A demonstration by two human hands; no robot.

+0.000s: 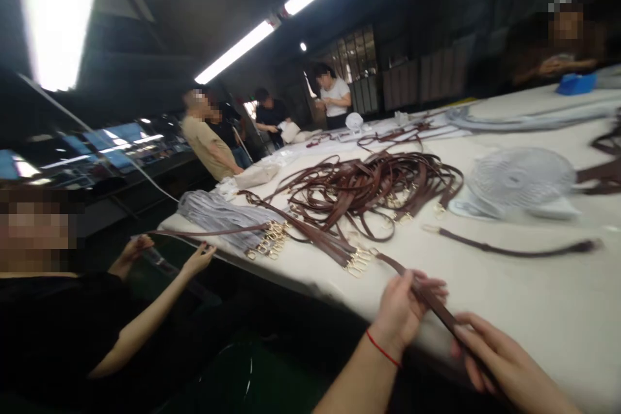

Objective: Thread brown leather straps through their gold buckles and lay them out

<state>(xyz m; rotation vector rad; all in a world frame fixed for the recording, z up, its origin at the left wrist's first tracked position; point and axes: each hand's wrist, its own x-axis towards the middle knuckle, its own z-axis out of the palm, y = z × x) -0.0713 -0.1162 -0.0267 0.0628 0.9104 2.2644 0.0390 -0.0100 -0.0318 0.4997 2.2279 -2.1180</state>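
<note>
Head view: a brown leather strap (449,318) is pinched by the left hand (400,310) and the right hand (504,359), just beyond the near edge of the surface (533,297).

Leather strap (436,297) and heaped straps (369,187): showing dark brown, unpatterned; swivel clasps (356,263): gleaming brass-gold; cord bracelet (382,348): showing red; desk fan (521,178): showing white; bagged bundle (218,220): showing grey; tabletop (533,297): showing off-white; standing co-worker's T-shirt (206,149): showing beige; far object (577,84): showing bright blue
</note>
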